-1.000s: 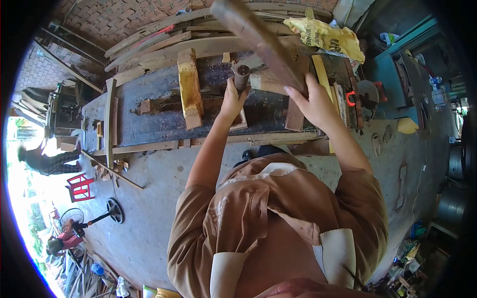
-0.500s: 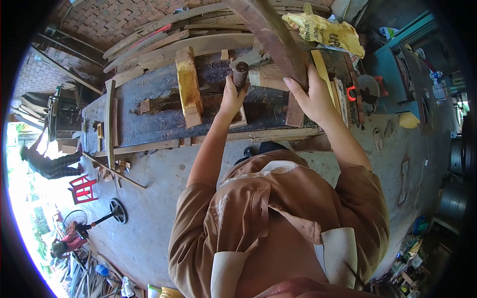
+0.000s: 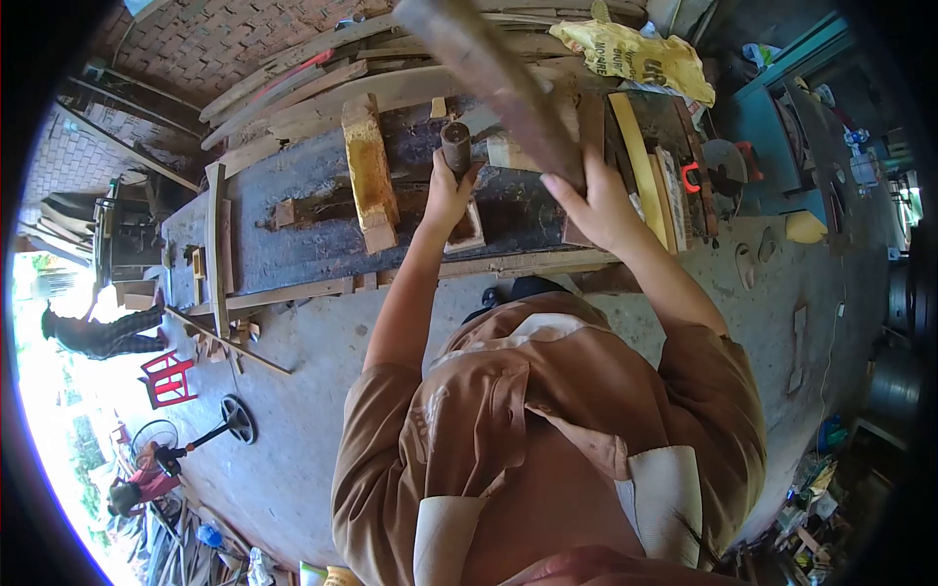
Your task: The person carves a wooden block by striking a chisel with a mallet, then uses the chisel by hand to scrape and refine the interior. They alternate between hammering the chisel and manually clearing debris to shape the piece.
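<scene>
My left hand [image 3: 449, 195] is wrapped round a dark, cylindrical tool handle [image 3: 456, 146], whose flat round end faces up toward me. The lower part of that tool is hidden. My right hand [image 3: 598, 200] grips the near end of a long, thick wooden bar [image 3: 503, 88], raised above the bench and slanting toward the upper left. Motion blurs part of the bar. Beneath my left hand, a small pale wooden piece [image 3: 471, 234] shows on the dark workbench [image 3: 293, 244]. A pale board [image 3: 506, 152] lies partly behind the bar.
A yellow-faced wooden block [image 3: 367, 176] lies across the bench at left. Wooden strips [image 3: 645, 176] and a yellow sack [image 3: 640, 63] are at right. A red stool [image 3: 168, 381], a fan [image 3: 234, 420] and two people [image 3: 107, 332] are off to the left.
The wooden bar and my right hand have shifted left. My left hand and the handle have moved slightly left too. Both grips stay closed.
</scene>
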Demonstrator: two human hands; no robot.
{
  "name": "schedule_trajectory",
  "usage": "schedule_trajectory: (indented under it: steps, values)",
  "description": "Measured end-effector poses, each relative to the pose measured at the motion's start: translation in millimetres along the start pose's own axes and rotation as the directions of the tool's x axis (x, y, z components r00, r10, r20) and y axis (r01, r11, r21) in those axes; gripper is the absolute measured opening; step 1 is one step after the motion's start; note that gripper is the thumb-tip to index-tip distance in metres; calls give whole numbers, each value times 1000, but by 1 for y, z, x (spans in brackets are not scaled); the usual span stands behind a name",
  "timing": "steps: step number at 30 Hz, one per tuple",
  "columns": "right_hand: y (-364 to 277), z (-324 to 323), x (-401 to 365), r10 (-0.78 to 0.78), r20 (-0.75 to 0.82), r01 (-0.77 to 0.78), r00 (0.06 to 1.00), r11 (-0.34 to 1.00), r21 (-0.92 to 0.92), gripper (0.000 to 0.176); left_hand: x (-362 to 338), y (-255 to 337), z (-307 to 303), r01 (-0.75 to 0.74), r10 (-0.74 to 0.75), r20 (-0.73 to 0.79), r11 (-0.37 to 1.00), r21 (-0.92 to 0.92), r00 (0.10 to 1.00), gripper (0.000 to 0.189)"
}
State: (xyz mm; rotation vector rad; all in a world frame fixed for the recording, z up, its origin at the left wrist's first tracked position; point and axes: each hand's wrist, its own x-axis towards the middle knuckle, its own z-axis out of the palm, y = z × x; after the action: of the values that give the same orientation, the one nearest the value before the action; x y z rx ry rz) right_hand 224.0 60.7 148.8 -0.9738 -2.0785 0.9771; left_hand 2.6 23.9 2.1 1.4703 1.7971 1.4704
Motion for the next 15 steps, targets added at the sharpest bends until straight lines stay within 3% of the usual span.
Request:
schedule_trajectory:
  steps: [2, 3, 7, 9, 13, 15]
  values:
    - [-4, -3, 1, 115, 228, -35, 967, 944, -328, 45, 1, -2, 4, -44, 44, -12, 999, -18, 999, 40]
    - [-4, -7, 4, 143, 282, -32, 949, 931, -363, 47, 1, -1, 4, -85, 84, -22, 996, -32, 996, 40]
    - [-3, -6, 6, 90, 173, -37, 981, 957, -286, 47, 0, 2, 2, -29, 29, 0, 1000, 4, 1000, 40]
    - [-4, -1, 9, 12, 29, -10, 999, 998, -65, 46, -1, 1, 1, 21, -21, 35, 1000, -8, 999, 39]
    - [5, 7, 7, -39, 30, 43, 999, 992, -123, 45, 0, 0, 4, 10, -11, 45, 1000, 17, 999, 39]
    - [6, 1, 8, 77, 171, -24, 982, 956, -292, 45, 0, 0, 5, -24, 24, 1, 1000, -5, 1000, 39]
